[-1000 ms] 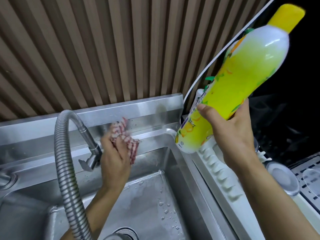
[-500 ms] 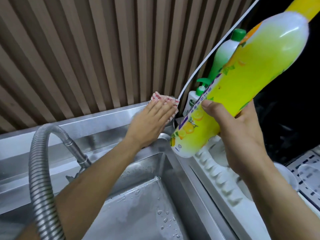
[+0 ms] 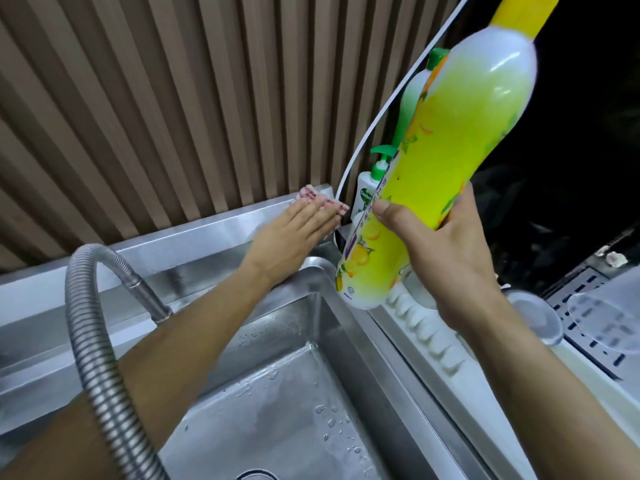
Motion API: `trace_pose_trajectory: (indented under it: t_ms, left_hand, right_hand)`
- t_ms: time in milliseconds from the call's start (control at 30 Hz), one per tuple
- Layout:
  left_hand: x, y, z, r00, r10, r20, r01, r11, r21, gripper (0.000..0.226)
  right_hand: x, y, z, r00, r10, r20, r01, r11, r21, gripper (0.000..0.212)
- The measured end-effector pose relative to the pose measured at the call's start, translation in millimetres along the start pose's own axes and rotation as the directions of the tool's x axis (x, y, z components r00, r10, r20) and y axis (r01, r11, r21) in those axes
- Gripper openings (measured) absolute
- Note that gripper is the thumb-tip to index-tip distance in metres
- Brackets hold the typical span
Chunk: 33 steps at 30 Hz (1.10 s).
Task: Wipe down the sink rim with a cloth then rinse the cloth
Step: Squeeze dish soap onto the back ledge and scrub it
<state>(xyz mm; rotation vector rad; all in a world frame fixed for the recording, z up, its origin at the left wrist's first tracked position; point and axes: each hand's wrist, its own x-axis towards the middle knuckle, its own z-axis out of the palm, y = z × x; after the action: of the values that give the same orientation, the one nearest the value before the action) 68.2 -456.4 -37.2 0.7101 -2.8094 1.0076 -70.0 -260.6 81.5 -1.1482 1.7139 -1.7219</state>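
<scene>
Landmark: sink rim [image 3: 214,233].
- Right hand [image 3: 446,258], right of rim corner: wraps yellow bottle [image 3: 446,161], lifted clear, tilted. Judged heavy, slick; label script unreadable.
- Left hand [image 3: 294,237]: fingers flat, pressing cloth [image 3: 313,197] onto back rim corner. Cloth judged soft, light, limp; bunch to grip.
- Behind corner: pump bottle [image 3: 367,195], "Dettol" partly legible.

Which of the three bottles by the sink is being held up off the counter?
The big yellow bottle, gripped by the right hand. The pump bottle and the green-capped bottle stand behind it.
</scene>
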Motion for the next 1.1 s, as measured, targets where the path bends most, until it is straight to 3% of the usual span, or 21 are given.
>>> trace_pose_trajectory:
  t_ms: [100,200,267,367,533,633,767,967,1100]
  left_hand:
    - [14.4,11.1,1.6,0.996,0.076,0.052,-0.077,0.997,0.012,0.070]
    - [-22.0,12.4,10.8,0.987,0.099,0.127,-0.101,0.995,0.004,0.064]
    - [-57.5,17.1,19.4,0.991,0.014,0.133,0.008,0.987,-0.158,0.060]
    - [-83.9,31.0,19.6,0.989,-0.057,0.136,0.118,0.858,-0.500,0.057]
    - [-27.6,47.8,9.0,0.980,-0.034,0.197,0.168,0.677,-0.716,0.060]
    - [-8.1,54.2,12.3,0.989,-0.027,0.145,0.128,0.647,-0.751,0.058]
    - [-47.2,44.3,20.2,0.995,0.002,0.098,0.073,0.648,-0.758,0.053]
    - [-98.8,33.4,28.6,0.977,-0.104,0.185,0.205,0.689,-0.695,0.055]
    - [-116.7,38.1,26.0,0.965,-0.185,0.185,0.262,0.695,-0.670,0.053]
  right_hand:
    - [-8.7,2.6,-6.4,0.999,0.037,-0.028,-0.037,0.999,0.019,0.051]
    - [-15.0,6.6,-13.7,0.997,0.072,-0.024,-0.072,0.997,0.007,0.050]
    - [-15.4,7.1,-18.0,0.996,0.083,-0.023,-0.083,0.996,-0.011,0.051]
    - [-14.7,0.7,-23.0,0.995,0.088,-0.041,-0.087,0.996,0.009,0.050]
    - [-17.7,-9.4,-22.3,0.996,0.082,-0.019,-0.082,0.996,0.032,0.048]
    - [-20.5,-8.1,-24.5,0.996,0.088,0.008,-0.089,0.995,0.052,0.049]
    - [-22.4,-5.0,-25.7,0.996,0.087,0.002,-0.087,0.996,0.005,0.056]
    - [-11.6,9.5,3.1,0.999,0.030,0.024,-0.028,0.997,-0.078,0.055]
    - [3.8,27.9,39.4,0.997,-0.054,0.048,0.061,0.985,-0.159,0.068]
